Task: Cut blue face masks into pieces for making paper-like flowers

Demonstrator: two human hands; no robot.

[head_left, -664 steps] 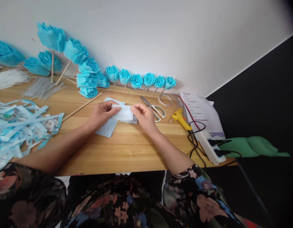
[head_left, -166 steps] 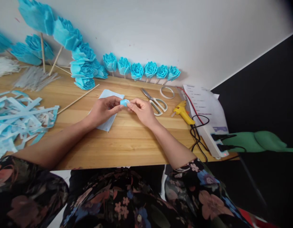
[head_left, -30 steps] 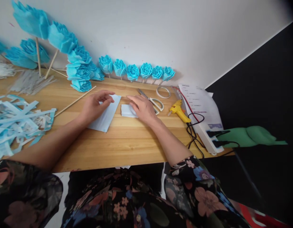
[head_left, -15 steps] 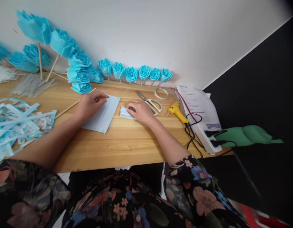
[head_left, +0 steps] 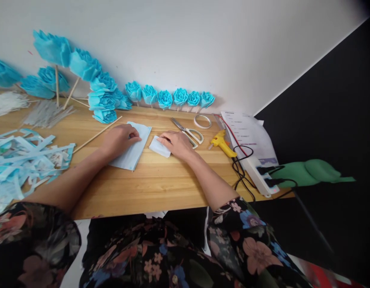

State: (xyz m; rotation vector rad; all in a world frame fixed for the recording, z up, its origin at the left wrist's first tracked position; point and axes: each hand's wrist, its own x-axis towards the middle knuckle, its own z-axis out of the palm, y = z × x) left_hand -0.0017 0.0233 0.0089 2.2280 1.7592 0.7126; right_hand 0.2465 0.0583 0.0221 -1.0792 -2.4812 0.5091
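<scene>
My left hand (head_left: pixel 120 139) rests over a pale blue rectangular fabric sheet (head_left: pixel 129 158), which looks like a flattened face mask body. Its fingers are curled, thumb and fingertip together near the sheet's right half; whether anything is pinched between them is hidden. Just to the right, my right hand (head_left: pixel 179 144) lies low on the table with thumb and fingers closed on the right end of a small folded piece of pale blue fabric (head_left: pixel 159 148). A narrow strip of wood separates the two fabric pieces. Scissors (head_left: pixel 189 132) with white handles lie right behind my right hand.
Blue fabric flowers (head_left: pixel 165 99) on sticks line the wall. Cut blue strips (head_left: pixel 25 156) and thin grey strips (head_left: pixel 48 114) lie left, near a wooden stick (head_left: pixel 97 134). A tape roll (head_left: pixel 203 121), yellow glue gun (head_left: pixel 222 143), cables and power strip (head_left: pixel 261 176) sit right.
My left hand has come down and right over the sheet, its fingers now nearer the surface. The small folded piece under my right hand has turned and shows more of its face. The view has shifted slightly.
</scene>
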